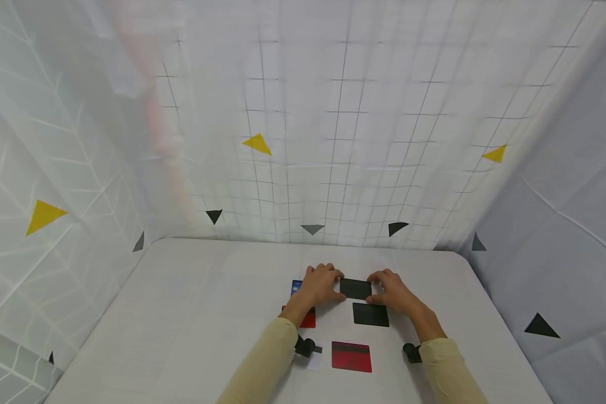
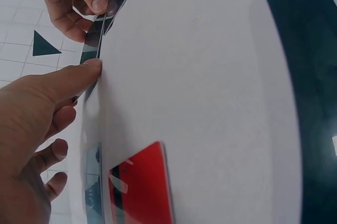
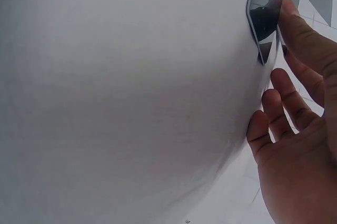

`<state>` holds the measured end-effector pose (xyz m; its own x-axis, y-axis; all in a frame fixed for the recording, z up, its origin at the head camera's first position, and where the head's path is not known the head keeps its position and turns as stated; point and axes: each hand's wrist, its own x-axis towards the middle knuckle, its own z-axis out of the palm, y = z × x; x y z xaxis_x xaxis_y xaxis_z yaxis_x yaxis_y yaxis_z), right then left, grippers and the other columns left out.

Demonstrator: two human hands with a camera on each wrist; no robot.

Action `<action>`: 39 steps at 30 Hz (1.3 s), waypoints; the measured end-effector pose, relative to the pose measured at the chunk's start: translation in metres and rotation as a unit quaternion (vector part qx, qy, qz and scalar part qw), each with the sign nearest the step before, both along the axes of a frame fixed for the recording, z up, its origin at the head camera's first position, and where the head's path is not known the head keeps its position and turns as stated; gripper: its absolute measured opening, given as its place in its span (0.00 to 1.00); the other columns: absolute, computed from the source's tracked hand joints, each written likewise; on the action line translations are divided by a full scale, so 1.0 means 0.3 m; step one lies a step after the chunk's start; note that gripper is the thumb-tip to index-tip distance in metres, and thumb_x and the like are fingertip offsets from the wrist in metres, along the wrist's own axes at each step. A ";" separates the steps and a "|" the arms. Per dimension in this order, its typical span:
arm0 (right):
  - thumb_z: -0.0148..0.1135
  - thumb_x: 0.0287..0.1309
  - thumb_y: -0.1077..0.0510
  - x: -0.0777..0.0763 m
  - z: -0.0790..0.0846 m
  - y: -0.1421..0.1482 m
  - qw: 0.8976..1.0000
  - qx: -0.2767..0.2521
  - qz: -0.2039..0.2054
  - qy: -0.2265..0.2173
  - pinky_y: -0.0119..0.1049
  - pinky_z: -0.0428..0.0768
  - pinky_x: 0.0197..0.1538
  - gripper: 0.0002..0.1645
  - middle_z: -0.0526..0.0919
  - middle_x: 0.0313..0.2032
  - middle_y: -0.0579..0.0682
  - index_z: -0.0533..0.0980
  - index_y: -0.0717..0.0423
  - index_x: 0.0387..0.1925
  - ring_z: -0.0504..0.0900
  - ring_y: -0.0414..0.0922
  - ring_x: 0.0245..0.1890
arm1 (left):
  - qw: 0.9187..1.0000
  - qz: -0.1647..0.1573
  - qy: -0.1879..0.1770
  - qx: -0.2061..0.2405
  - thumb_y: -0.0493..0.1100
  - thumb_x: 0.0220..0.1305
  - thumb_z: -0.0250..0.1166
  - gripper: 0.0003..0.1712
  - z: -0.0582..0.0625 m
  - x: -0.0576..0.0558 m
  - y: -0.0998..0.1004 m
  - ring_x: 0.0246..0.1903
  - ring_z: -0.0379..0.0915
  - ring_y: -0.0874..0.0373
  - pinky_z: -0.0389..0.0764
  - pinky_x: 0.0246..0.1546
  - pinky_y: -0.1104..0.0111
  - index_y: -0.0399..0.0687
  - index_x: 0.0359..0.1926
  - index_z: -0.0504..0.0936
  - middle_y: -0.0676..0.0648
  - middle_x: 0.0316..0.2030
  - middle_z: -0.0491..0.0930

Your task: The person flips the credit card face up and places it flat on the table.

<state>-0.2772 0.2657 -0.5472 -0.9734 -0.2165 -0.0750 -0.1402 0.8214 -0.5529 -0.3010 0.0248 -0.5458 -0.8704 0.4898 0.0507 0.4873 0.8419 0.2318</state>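
Observation:
Between my two hands a black card (image 1: 356,288) lies near the far side of the table. My left hand (image 1: 323,287) pinches its left end between thumb and forefinger. Its right end is pinched by the thumb and forefinger of my right hand (image 1: 393,292). A second black card (image 1: 371,314) lies just below, close to the right thumb. Under the left wrist and hand, a blue card (image 1: 296,286) and a red card (image 2: 139,184) are partly covered in the head view. In the right wrist view the pinched card is seen nearly edge-on beside the right thumb (image 3: 303,32).
Nearer me lies a red card with a dark stripe (image 1: 350,357). To its left is a white card (image 1: 314,362), partly hidden by the left wrist camera (image 1: 305,346). White sheeting with dark and yellow triangles surrounds the white table (image 1: 192,314).

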 end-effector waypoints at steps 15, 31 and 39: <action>0.78 0.50 0.51 0.006 -0.013 0.009 1.000 0.002 0.013 0.011 0.56 0.73 0.55 0.35 0.74 0.51 0.56 0.77 0.56 0.59 0.71 0.54 0.53 | 1.000 -0.003 0.014 -0.004 0.66 0.54 0.73 0.34 0.000 0.008 0.003 0.50 0.71 0.59 0.68 0.51 0.57 0.62 0.60 0.81 0.58 0.47 0.77; 0.78 0.51 0.47 0.000 -0.009 0.010 1.000 0.003 0.011 -0.002 0.58 0.72 0.58 0.36 0.73 0.54 0.56 0.78 0.53 0.61 0.70 0.54 0.56 | 1.000 -0.004 0.016 -0.001 0.69 0.56 0.70 0.33 -0.003 0.009 -0.002 0.51 0.72 0.58 0.69 0.52 0.57 0.63 0.59 0.81 0.58 0.47 0.78; 0.78 0.50 0.46 0.002 -0.012 0.010 1.000 0.008 0.011 -0.005 0.58 0.72 0.58 0.38 0.73 0.54 0.56 0.77 0.53 0.62 0.69 0.54 0.57 | 1.000 -0.013 0.014 0.022 0.68 0.57 0.69 0.33 0.006 0.018 -0.011 0.52 0.72 0.58 0.69 0.52 0.56 0.62 0.60 0.81 0.57 0.47 0.78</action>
<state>-0.2765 0.2687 -0.5507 -0.9677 -0.2358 -0.0893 -0.1517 0.8275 -0.5405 -0.2956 0.0216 -0.5439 -0.8548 0.5097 0.0972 0.5165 0.8180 0.2531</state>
